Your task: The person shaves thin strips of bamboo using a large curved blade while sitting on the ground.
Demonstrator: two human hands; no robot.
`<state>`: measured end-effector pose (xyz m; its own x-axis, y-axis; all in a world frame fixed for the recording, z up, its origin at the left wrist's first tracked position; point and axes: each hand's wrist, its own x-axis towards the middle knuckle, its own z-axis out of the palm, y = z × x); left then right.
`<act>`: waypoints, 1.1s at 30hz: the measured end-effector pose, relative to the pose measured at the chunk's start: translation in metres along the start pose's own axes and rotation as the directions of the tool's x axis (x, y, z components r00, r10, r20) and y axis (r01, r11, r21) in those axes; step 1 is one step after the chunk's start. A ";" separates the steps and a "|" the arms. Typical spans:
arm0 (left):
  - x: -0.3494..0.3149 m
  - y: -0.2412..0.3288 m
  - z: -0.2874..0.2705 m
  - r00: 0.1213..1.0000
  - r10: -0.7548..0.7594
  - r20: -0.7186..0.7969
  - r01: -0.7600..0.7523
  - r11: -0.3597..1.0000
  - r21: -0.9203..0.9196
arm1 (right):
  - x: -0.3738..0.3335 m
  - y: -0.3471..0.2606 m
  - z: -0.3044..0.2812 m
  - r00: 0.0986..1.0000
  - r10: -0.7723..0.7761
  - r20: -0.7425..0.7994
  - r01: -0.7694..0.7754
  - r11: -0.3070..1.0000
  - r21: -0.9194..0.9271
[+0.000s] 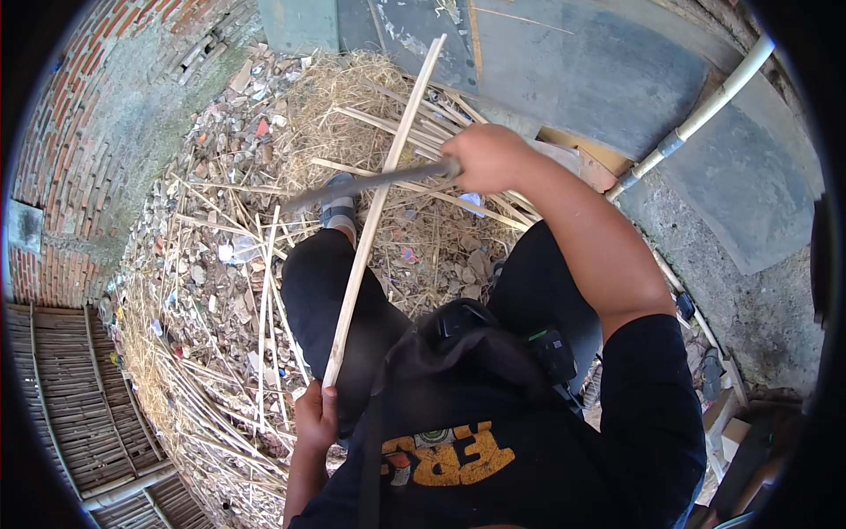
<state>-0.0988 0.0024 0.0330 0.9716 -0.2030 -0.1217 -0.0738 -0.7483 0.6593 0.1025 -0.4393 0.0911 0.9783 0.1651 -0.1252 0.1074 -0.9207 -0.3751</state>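
Note:
My left hand (316, 414) grips the near end of a long pale bamboo strip (366, 251), thumb along it. From there the strip slants up and away past my left knee, its far end in the air. My right hand (495, 159) is closed round the handle of a machete (370, 182). The dark blade points left and crosses the strip above its middle; whether it touches the strip I cannot tell. My left foot in a sandal (338, 210) shows behind the blade.
More split bamboo strips (388, 123) lie beyond the blade, and others (269, 317) are strewn at the left. Rubble, shavings and litter (220, 159) cover the ground. A brick wall (70, 115) stands left, grey panels (582, 70) ahead, and a white pipe (705, 110) runs at the right.

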 end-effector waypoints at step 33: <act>0.003 0.003 0.002 1.000 -0.014 -0.024 0.017 0.992 0.125 | -0.007 -0.017 0.004 0.993 -0.111 0.050 0.114 0.991 -0.074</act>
<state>-0.0968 -0.0019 0.0334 0.9777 -0.1768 -0.1129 -0.0845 -0.8247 0.5593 0.0937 -0.4234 0.0949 0.9503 0.2835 -0.1283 0.2313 -0.9194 -0.3181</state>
